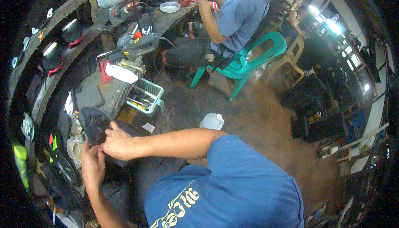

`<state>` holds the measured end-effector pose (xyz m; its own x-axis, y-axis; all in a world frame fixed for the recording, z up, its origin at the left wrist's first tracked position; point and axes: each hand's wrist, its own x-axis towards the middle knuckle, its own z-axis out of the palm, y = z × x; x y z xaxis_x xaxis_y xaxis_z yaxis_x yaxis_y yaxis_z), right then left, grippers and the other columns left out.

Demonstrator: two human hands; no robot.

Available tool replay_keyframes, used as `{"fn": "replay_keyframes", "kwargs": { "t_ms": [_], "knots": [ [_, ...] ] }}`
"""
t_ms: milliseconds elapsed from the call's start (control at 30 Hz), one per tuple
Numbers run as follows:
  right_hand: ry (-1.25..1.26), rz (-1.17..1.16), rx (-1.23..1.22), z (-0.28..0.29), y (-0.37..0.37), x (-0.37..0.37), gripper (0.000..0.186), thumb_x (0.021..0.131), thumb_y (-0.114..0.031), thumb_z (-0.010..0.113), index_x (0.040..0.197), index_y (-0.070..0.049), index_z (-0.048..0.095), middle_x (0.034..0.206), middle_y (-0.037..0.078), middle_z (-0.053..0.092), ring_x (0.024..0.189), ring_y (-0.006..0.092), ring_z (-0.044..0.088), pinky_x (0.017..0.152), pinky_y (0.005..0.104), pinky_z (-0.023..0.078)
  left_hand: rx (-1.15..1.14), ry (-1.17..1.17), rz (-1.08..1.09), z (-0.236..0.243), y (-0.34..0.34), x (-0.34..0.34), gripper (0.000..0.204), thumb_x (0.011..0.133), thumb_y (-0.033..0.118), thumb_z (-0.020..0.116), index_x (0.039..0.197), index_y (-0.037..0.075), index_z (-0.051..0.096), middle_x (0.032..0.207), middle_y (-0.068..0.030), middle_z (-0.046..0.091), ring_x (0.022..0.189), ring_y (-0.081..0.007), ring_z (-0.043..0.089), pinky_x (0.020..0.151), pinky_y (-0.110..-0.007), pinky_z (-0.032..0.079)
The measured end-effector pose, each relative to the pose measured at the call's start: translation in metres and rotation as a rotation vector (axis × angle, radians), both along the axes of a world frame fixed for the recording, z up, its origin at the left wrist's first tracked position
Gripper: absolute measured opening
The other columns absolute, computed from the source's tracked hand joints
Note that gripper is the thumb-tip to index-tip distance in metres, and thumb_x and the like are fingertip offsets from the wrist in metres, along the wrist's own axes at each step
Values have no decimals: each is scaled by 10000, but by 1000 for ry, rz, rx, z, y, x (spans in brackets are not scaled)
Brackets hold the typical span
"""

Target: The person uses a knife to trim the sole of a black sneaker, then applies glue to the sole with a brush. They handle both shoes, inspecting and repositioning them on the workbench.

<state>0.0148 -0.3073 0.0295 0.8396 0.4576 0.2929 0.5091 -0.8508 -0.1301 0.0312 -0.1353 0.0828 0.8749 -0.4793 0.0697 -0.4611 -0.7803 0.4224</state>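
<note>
My left hand (92, 166) comes up from the lower edge with thumb and fingers drawn together in a pinch. Touching or almost touching it, my right hand (120, 143) is bent round with curled fingers. Just beyond the fingertips is a dark, rounded piece that looks like black cloth (92, 122). Whatever sits between the fingers is too small or hidden to name. A clear round roll or tub (75, 149) lies left of my left hand.
A pale green basket of tools (157, 90) stands beyond my right hand, by a cluttered workbench (111, 93). A white jug (212, 121) is on the floor. Another person in a blue shirt (245, 18) sits on a green plastic chair (266, 45). Shelves curve along the left.
</note>
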Motion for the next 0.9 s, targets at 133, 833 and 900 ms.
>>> {"fn": "replay_keyframes", "kwargs": {
  "t_ms": [133, 833, 900],
  "knots": [
    [-15, -73, 139, 1, -1, 1, 139, 816, -221, 674, 876, -101, 709, 807, 61, 705, 889, 303, 622, 863, 499, 362, 43, 31, 26, 8, -7, -7, 259, 903, 122, 650, 1115, -20, 695, 1406, -340, 474, 1255, -460, 509, 1095, -461, 379],
    [166, 79, 446, 26, -24, -5, 171, 790, -67, 607, 937, -33, 525, 755, 135, 643, 784, 395, 631, 747, 480, 406, -82, -93, 164, -41, -31, -29, 275, 912, 63, 608, 1173, -21, 619, 1296, -332, 505, 1145, -511, 533, 956, -499, 457],
    [137, 70, 538, 31, -31, -5, 169, 785, -52, 604, 938, -40, 535, 738, 129, 645, 752, 408, 635, 718, 487, 426, -147, -135, 101, -38, -29, -30, 238, 904, 60, 616, 1125, -26, 639, 1299, -343, 499, 1135, -512, 538, 942, -502, 463]
  ]
}}
